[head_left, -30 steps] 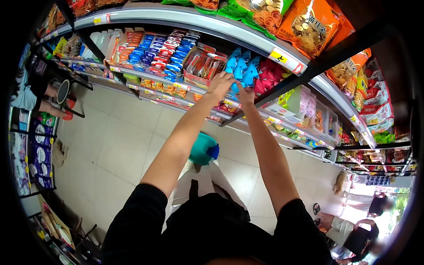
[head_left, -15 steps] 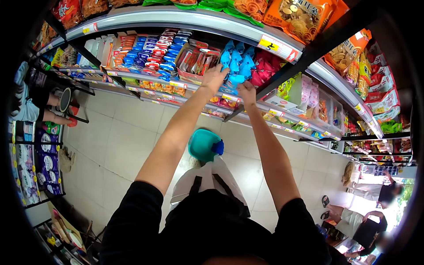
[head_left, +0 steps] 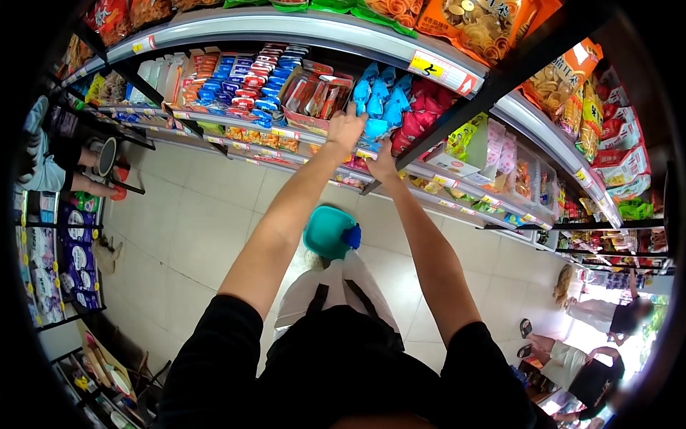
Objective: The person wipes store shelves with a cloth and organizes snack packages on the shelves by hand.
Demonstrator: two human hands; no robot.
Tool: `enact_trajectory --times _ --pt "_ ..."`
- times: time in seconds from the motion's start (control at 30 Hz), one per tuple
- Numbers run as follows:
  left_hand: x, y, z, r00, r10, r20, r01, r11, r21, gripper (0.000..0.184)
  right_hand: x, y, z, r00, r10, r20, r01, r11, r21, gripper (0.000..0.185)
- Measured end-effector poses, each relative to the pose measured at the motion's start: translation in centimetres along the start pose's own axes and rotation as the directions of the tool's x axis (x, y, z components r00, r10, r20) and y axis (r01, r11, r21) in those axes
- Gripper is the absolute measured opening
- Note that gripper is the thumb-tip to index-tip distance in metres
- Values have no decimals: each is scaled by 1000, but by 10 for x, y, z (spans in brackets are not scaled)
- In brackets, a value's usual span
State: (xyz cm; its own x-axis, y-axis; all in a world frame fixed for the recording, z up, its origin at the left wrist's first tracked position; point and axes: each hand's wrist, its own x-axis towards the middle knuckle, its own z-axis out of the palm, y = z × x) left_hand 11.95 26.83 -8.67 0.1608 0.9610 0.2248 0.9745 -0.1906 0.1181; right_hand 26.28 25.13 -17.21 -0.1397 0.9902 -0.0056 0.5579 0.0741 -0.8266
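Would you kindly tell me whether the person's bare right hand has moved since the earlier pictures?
Yes: against the pale, tag-lined front shelf edge below the blue plastic packets, the right hand sits slightly lower, drawn back.

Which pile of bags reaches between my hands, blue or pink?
The blue pile: its front bag lies between your left hand and right hand, while the pink pile sits to its right.
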Motion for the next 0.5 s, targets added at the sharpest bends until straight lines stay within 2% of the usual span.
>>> enact_trajectory --times 0.03,0.1,0.17,0.23,0.3,0.33,0.4,0.47,0.5 --pt "-1 1 -1 1000 -22 19 22 1000 -17 26 1 0 -3 1000 -1 4 1 1000 2 84" --pt "-4 2 -3 999 -28 18 28 1000 4 26 3 2 -16 993 -81 82 90 989 -115 77" --pt "-5 4 -5 999 -30 12 30 999 23 26 5 1 -24 995 -39 96 49 993 -110 70" --pt "-8 6 -6 992 -122 41 127 982 -138 27 6 -5 -28 993 -4 115 17 994 -107 64" --pt "-10 7 -9 991 -134 22 136 977 -165 26 3 -6 -28 994 -7 105 34 966 -255 62" --pt "-13 8 -12 990 -142 6 140 971 -195 26 3 -6 -27 994 -6 108 33 966 -255 62" --pt "-18 3 -15 990 -140 15 140 962 -234 25 0 -7 -24 998 -50 48 61 962 -266 62" --pt "-17 -5 -17 998 -36 -52 24 977 -213 29 -3 -11 -23 998 -50 48 60 964 -259 62" --pt "-15 -6 -17 997 -60 -37 51 974 -219 29 -3 -13 -24 998 -49 43 59 965 -254 62"
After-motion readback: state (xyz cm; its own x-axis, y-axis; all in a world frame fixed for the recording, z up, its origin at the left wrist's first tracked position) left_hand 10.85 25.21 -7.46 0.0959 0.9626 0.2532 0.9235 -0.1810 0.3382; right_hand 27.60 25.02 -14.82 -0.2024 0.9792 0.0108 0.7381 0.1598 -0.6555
